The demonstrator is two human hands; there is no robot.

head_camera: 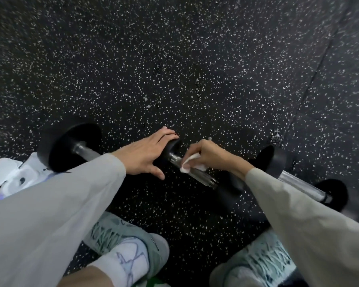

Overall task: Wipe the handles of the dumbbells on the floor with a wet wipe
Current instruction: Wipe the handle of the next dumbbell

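The right hand (212,156) pinches a folded white wet wipe (192,165) and presses it against the chrome handle (197,172) of the middle dumbbell (226,188), which lies at a slant on the floor. The left hand (148,153) lies flat with straight fingers on that dumbbell's far black head (171,145), thumb spread toward the handle. Both arms wear pale grey sleeves (75,195). A second dumbbell (71,146) lies to the left, its handle partly hidden under the left sleeve, and a third dumbbell (305,181) lies to the right, its bright handle bare. Beside the left dumbbell sits a white wet-wipe pack (15,177) with its flap lifted; any print on it is too blurred to read. Nearer the camera are two pale green-grey sneakers (120,233) with white socks. The floor (195,59) is black rubber flecked with white.
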